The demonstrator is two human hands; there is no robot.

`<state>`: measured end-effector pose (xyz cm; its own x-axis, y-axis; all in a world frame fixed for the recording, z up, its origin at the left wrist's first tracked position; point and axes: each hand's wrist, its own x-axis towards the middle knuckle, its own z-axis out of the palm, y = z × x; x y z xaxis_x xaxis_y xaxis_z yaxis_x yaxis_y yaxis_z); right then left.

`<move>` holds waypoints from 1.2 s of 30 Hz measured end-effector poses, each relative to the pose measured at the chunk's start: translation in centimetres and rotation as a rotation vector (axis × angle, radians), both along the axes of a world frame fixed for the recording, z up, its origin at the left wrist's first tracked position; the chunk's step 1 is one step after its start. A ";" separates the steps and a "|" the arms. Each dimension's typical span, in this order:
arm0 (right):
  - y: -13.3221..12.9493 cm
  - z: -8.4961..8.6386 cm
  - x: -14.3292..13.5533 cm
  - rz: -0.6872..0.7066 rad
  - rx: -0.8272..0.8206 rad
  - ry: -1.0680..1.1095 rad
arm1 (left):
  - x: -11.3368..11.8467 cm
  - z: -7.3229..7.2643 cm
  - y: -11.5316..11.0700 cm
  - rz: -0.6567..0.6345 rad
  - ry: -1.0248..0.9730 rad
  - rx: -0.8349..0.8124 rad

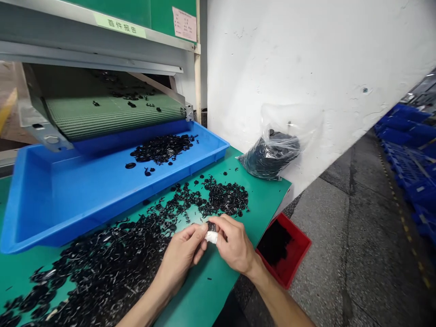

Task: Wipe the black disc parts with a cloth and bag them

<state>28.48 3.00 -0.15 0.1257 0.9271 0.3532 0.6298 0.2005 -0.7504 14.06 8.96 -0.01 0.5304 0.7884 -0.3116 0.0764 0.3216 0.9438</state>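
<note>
Both hands meet over the green tabletop (200, 295), near its right edge. Between their fingertips is a small round black part (211, 226). My left hand (184, 252) pinches it from the left, and my right hand (235, 240) closes on it from the right. Something white (211, 236), perhaps a finger wrap, shows just under the black part. Loose black parts (112, 259) spread in a wide heap left of my hands. A smaller pile of black parts (228, 198) lies just beyond them.
A blue tray (78, 195) holding black parts (163, 149) sits under a green conveyor belt (116, 109). At the table's back right corner stands a clear bag (272, 154) of black parts. A red bin (299, 247) is below the right edge, beside a white wall (289, 54).
</note>
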 end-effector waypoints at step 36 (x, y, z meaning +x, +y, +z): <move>4.9 2.0 6.1 -0.043 0.115 -0.372 | 0.2 0.8 0.2 0.122 -0.434 -0.351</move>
